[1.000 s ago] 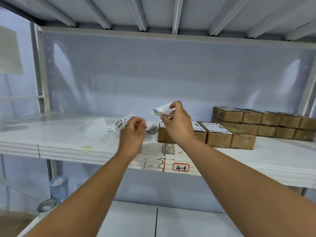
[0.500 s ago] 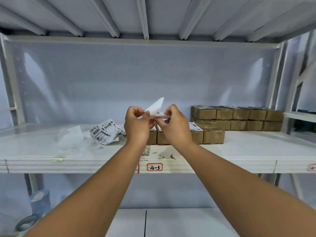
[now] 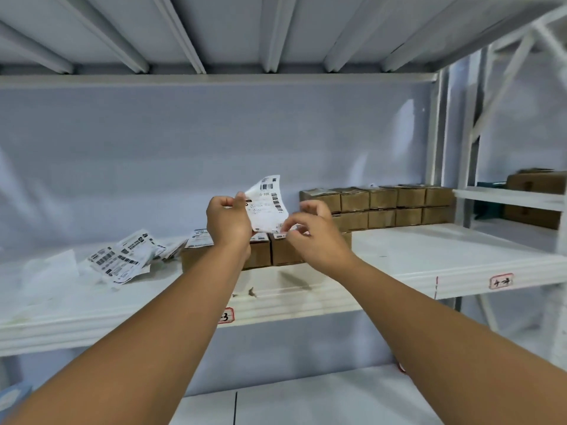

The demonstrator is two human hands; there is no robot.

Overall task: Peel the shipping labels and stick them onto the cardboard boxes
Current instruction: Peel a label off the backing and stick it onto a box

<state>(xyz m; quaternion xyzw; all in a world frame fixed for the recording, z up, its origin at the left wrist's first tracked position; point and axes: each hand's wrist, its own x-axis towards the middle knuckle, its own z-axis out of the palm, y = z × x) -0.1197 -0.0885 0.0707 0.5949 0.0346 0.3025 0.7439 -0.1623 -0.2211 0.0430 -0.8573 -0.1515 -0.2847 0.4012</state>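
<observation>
A white shipping label (image 3: 267, 205) with barcodes curls upward between my hands, held above the shelf. My left hand (image 3: 227, 220) pinches its left edge near the top. At the label's lower right corner, my right hand (image 3: 313, 231) pinches it with fingertips. Just behind and below my hands stand small cardboard boxes (image 3: 277, 251) on the white shelf (image 3: 399, 259), some with labels on top. A loose pile of labels (image 3: 122, 259) lies on the shelf to the left.
Two stacked rows of brown cardboard boxes (image 3: 383, 205) sit at the back right of the shelf. White backing papers (image 3: 52, 271) lie at far left. Another rack with boxes (image 3: 535, 197) stands at the right. A lower shelf (image 3: 306, 400) lies beneath.
The label has turned so its printed face shows and now stands taller between my hands. My hands have spread apart. The camera view has shifted right.
</observation>
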